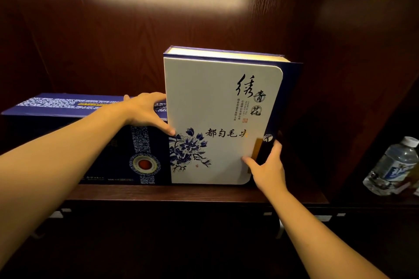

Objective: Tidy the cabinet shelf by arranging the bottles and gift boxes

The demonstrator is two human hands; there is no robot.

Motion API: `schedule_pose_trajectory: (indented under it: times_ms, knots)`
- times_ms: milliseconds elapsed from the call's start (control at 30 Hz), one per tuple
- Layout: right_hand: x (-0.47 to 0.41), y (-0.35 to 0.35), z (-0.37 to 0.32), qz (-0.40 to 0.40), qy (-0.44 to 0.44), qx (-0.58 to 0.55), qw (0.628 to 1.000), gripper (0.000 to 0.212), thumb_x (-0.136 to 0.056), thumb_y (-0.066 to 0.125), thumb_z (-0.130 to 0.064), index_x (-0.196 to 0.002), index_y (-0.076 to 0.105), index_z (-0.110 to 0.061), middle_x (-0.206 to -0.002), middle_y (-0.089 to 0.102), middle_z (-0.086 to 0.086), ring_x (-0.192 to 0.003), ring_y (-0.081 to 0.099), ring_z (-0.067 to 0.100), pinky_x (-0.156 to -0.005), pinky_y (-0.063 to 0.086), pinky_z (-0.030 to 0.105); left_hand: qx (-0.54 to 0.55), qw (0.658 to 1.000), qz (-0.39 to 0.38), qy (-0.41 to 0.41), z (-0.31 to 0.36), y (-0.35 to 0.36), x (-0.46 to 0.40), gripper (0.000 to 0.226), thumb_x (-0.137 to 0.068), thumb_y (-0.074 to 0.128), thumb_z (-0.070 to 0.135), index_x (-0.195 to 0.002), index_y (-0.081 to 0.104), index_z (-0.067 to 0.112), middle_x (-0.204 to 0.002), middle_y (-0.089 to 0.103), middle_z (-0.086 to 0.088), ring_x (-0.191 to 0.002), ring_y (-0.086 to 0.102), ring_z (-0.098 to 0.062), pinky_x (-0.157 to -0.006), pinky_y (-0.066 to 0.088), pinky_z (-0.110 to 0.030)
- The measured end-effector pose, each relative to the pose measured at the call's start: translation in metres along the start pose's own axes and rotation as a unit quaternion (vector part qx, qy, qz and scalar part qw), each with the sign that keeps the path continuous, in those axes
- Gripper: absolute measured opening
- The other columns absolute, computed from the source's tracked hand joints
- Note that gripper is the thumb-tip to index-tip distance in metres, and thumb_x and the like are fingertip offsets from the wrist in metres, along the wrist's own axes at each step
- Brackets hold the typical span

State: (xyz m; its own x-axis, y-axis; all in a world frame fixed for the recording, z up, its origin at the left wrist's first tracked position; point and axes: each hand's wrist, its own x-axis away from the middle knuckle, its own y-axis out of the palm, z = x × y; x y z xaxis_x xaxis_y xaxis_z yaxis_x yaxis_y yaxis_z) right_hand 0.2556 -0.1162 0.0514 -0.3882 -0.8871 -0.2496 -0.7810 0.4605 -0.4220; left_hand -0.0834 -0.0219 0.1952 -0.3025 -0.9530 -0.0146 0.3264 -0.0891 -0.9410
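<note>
A tall white tea gift box (223,120) with blue flowers stands upright on the dark wood cabinet shelf (181,193). It stands on its short end, so its big front faces out and can be seen. Two hands hold it, one on each side, most likely to keep it from tipping while it is set straight.

The left hand (145,110) is at the box's left edge. Its thumb lies on the white front and its other fingers (162,95) reach round the side toward the back, so they are clamped on the box. The right hand (268,169) is low at the right edge. Its thumb presses the front near the gold clasp and its fingers curl round the dark blue spine, so it grips the box too.

Just to the left is a dark blue gift box (113,142) lying long and low. The white box touches it or stands right beside it; I cannot tell which. Putting them close keeps the boxes in a neat row.

A plastic water bottle (392,166) leans in the next space to the right, well apart from the boxes. It does not look tidied yet.
</note>
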Motion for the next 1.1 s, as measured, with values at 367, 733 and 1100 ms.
schedule_pose_trajectory:
  times_ms: [367,733,1100]
  knots:
    - [0.002,-0.001,-0.012,-0.025,0.017,0.051,0.998,0.099,-0.087,0.074,-0.041,-0.157,0.007,-0.02,-0.153,0.041,0.009,-0.135,0.045,0.034,-0.102,0.043,0.043,-0.03,0.998,0.044,0.029,0.004,0.003,0.007,0.104,-0.055,0.074,0.08,-0.145,0.036,0.045,-0.155,0.039,0.012,-0.143,0.035,-0.026,-0.109,0.006,-0.076]
    - [0.027,-0.013,-0.034,0.016,-0.083,0.154,0.984,0.102,-0.091,0.068,-0.039,-0.159,-0.007,-0.025,-0.163,0.009,0.006,-0.147,0.026,0.031,-0.112,0.038,0.046,-0.127,0.95,0.271,0.088,0.014,0.053,0.047,0.073,-0.072,0.059,0.074,-0.123,0.06,0.022,-0.116,0.066,0.0,-0.105,0.061,-0.024,-0.09,0.05,-0.044]
    - [0.106,-0.113,-0.133,-0.019,-0.282,0.187,0.941,0.024,-0.093,0.064,-0.041,-0.112,0.061,-0.027,-0.095,0.06,-0.01,-0.085,0.058,0.007,-0.075,0.057,0.035,-0.191,0.932,0.293,0.094,0.135,0.06,0.16,0.049,-0.082,0.056,0.068,-0.102,0.063,0.024,-0.093,0.061,0.006,-0.087,0.058,-0.018,-0.074,0.052,-0.037]
